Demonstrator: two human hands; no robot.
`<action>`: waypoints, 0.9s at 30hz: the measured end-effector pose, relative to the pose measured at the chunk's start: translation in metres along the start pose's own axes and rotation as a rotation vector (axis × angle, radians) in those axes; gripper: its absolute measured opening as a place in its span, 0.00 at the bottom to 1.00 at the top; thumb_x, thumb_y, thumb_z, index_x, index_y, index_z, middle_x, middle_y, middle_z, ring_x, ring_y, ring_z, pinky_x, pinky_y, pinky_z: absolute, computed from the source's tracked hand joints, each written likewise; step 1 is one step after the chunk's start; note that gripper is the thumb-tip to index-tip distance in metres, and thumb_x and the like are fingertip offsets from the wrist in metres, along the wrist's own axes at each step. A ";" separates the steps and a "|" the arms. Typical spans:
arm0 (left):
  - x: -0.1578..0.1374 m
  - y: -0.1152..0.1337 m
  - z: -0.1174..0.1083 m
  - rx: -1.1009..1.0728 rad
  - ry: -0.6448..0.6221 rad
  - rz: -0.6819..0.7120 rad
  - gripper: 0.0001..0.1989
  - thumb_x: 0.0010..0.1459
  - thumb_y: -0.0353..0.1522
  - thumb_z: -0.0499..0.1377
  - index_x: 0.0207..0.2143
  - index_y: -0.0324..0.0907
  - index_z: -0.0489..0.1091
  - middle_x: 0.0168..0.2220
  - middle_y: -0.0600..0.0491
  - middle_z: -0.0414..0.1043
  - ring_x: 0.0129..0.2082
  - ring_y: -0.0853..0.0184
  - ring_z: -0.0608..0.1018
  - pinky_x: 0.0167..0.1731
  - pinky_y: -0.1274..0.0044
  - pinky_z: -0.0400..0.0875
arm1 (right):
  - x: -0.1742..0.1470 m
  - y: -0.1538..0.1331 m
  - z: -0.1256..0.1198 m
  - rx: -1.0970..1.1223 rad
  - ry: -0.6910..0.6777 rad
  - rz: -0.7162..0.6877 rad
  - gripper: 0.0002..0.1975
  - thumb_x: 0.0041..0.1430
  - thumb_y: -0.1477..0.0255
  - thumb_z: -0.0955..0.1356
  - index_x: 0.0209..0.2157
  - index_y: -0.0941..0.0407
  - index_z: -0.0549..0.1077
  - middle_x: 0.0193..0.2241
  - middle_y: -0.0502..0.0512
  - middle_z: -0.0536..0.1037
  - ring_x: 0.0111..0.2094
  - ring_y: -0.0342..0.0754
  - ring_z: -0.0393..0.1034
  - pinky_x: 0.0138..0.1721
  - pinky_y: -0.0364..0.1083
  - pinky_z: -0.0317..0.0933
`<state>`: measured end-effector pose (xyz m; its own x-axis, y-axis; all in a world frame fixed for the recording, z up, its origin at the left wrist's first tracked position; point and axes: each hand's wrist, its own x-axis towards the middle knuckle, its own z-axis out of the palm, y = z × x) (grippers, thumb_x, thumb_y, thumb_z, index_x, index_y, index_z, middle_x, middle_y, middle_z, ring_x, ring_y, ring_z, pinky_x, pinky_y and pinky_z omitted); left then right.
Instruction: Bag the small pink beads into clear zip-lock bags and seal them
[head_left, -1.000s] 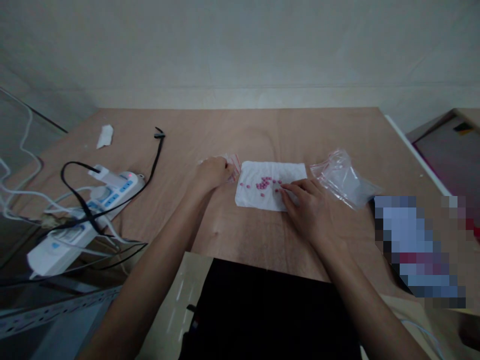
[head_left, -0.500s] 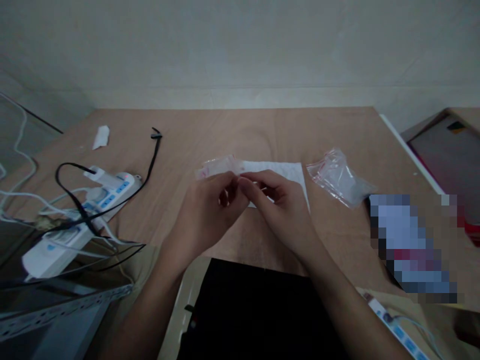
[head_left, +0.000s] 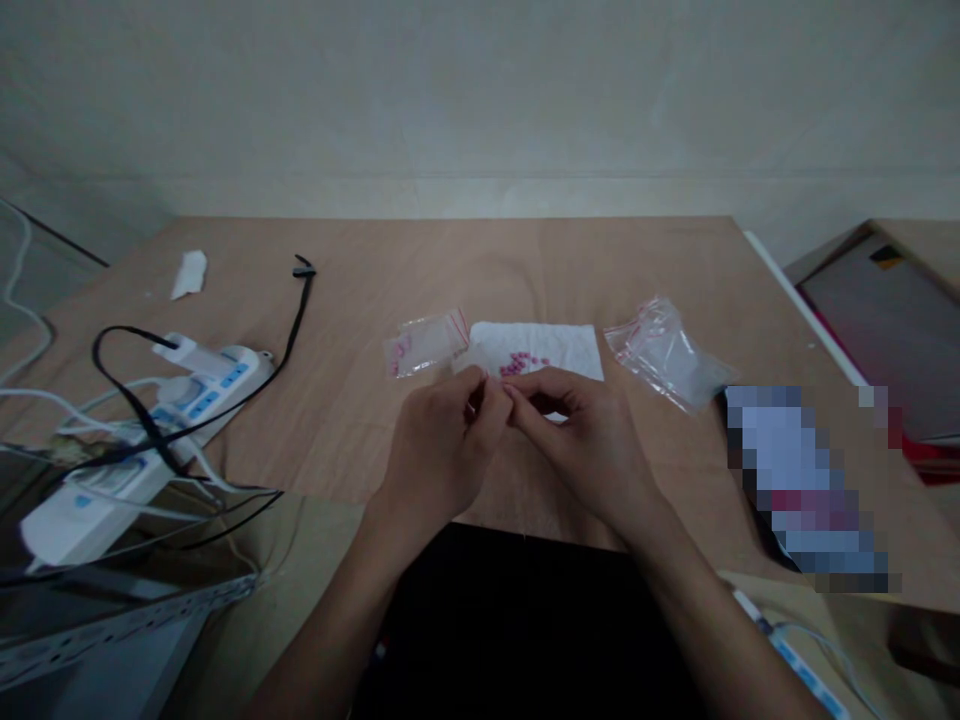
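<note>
My left hand [head_left: 450,440] is closed in a pinch, with a translucent piece of clear plastic [head_left: 475,356] showing just above its fingertips. Against those fingertips my right hand [head_left: 581,435] pinches too, thumb to forefinger; what lies between its fingers is too small to make out. Just beyond both hands is a white paper sheet [head_left: 574,350] with several small pink-red beads [head_left: 517,363] on it. Left of the sheet lies a small clear zip bag [head_left: 427,345] with pink bits at its left end. A crumpled clear zip bag [head_left: 667,355] rests to the right.
A phone with a blurred-out screen [head_left: 802,470] lies at the right edge of the wooden table [head_left: 360,420]. On the left, a white power strip [head_left: 217,400] carries plugs and tangled cables. Farther back are a black strap [head_left: 300,320] and a white scrap [head_left: 190,274].
Both hands have come down a little toward me, still together at the fingertips. The beads on the sheet and more of the left zip bag now show. The view has shifted slightly.
</note>
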<state>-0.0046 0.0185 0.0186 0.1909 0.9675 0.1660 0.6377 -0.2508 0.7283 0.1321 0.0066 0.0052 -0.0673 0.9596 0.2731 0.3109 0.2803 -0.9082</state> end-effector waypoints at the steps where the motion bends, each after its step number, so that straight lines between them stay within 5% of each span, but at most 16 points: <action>1: 0.001 0.000 0.001 0.016 -0.005 0.011 0.16 0.59 0.35 0.48 0.18 0.43 0.58 0.17 0.58 0.61 0.19 0.71 0.64 0.22 0.76 0.53 | 0.000 -0.001 -0.001 -0.032 -0.002 -0.013 0.08 0.59 0.73 0.68 0.31 0.55 0.80 0.25 0.50 0.80 0.27 0.45 0.74 0.31 0.44 0.68; 9: -0.007 0.005 -0.011 0.047 0.036 -0.036 0.16 0.55 0.32 0.52 0.16 0.43 0.53 0.15 0.59 0.52 0.16 0.73 0.58 0.18 0.77 0.47 | -0.007 -0.007 -0.015 -0.409 0.319 -0.074 0.06 0.56 0.75 0.68 0.25 0.55 0.75 0.22 0.49 0.77 0.22 0.43 0.70 0.27 0.44 0.66; 11: -0.009 0.009 -0.015 -0.052 0.002 -0.032 0.16 0.56 0.32 0.51 0.16 0.43 0.53 0.15 0.59 0.52 0.16 0.73 0.58 0.17 0.77 0.48 | -0.008 -0.004 -0.019 -0.340 0.241 -0.112 0.04 0.56 0.75 0.68 0.32 0.55 0.76 0.30 0.52 0.80 0.29 0.46 0.73 0.31 0.45 0.69; 14: -0.006 0.012 -0.017 -0.191 -0.100 -0.015 0.16 0.56 0.31 0.51 0.16 0.43 0.55 0.16 0.59 0.54 0.17 0.73 0.59 0.17 0.78 0.51 | -0.008 0.002 -0.022 -0.082 0.013 -0.172 0.22 0.58 0.72 0.67 0.55 0.52 0.68 0.56 0.58 0.72 0.54 0.52 0.70 0.50 0.54 0.68; 16: -0.003 0.014 -0.017 -0.234 -0.128 -0.013 0.15 0.55 0.31 0.50 0.16 0.43 0.55 0.15 0.59 0.55 0.17 0.73 0.59 0.17 0.78 0.52 | -0.006 0.006 -0.024 0.067 -0.172 -0.174 0.32 0.57 0.68 0.71 0.62 0.50 0.61 0.64 0.57 0.64 0.63 0.54 0.60 0.60 0.58 0.60; 19: 0.000 0.015 -0.018 -0.266 -0.139 -0.012 0.15 0.53 0.30 0.49 0.15 0.43 0.53 0.15 0.59 0.52 0.16 0.74 0.56 0.16 0.77 0.50 | -0.002 0.011 -0.023 0.181 -0.257 -0.165 0.38 0.48 0.63 0.76 0.60 0.49 0.64 0.60 0.57 0.69 0.61 0.55 0.63 0.62 0.59 0.57; 27: 0.003 0.021 -0.024 -0.356 -0.139 -0.057 0.19 0.53 0.33 0.52 0.12 0.43 0.50 0.13 0.59 0.47 0.15 0.74 0.53 0.15 0.76 0.48 | 0.002 0.012 -0.018 0.427 -0.126 -0.099 0.22 0.45 0.61 0.77 0.43 0.51 0.76 0.40 0.52 0.80 0.46 0.50 0.75 0.49 0.51 0.70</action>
<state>-0.0083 0.0166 0.0503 0.2771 0.9598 0.0448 0.3562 -0.1460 0.9230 0.1529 0.0117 0.0011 -0.2000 0.9158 0.3482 -0.1200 0.3298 -0.9364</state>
